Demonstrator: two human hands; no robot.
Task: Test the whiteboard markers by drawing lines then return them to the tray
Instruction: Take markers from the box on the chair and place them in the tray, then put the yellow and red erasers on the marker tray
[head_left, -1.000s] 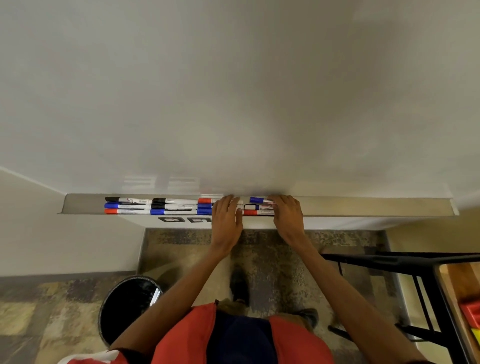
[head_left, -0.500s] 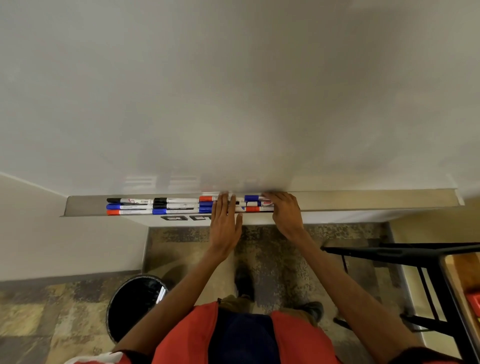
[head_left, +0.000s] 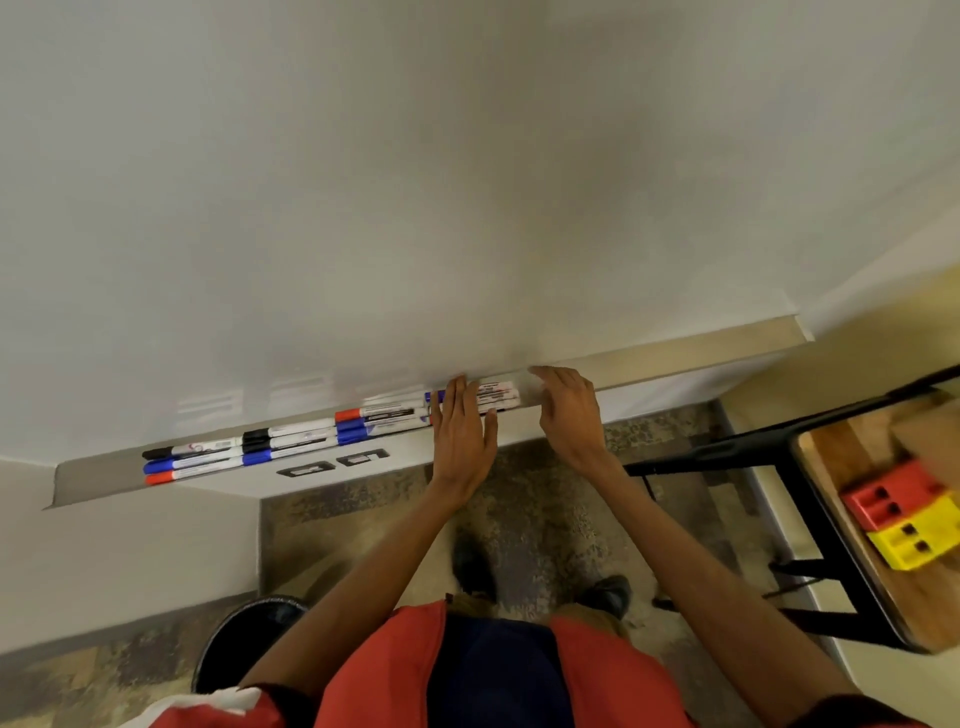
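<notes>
Looking along the tray (head_left: 675, 351), we find the left hand (head_left: 462, 439) flat, fingers (head_left: 456, 402) straight, across the rightmost markers (head_left: 497, 395) lying lengthwise in it, so it is the nearer, while the right hand (head_left: 569, 415) hovers just past their ends, fingers loosely spread, gripping nothing.

Roughly twelve markers (head_left: 291, 441), one tray (head_left: 675, 349), two hands (head_left: 462, 436) (head_left: 569, 415), two blocks (head_left: 893, 493) (head_left: 914, 540).

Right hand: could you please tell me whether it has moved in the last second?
Yes. The right hand has shifted right along the tray: it covered the right ends of the rightmost markers, which now show left of it.
</notes>
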